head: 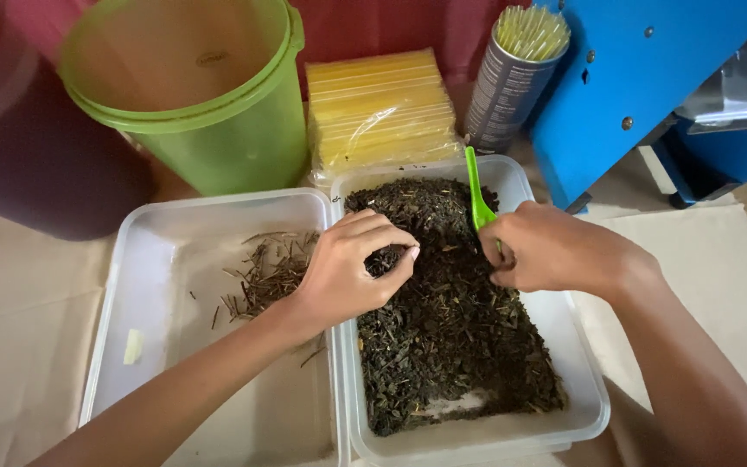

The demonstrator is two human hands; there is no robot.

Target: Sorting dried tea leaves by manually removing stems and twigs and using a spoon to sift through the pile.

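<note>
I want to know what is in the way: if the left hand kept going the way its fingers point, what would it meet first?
The left hand points right, fingertips pinched just above the dark dried leaves in the right tub. Going straight on, it would likely meet the right hand holding the green scoop, though depth is unclear.

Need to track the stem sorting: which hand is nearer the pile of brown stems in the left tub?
Left. The left hand sits beside the stem pile; the right hand, holding the green scoop, is over the tea-leaf tub.
</note>
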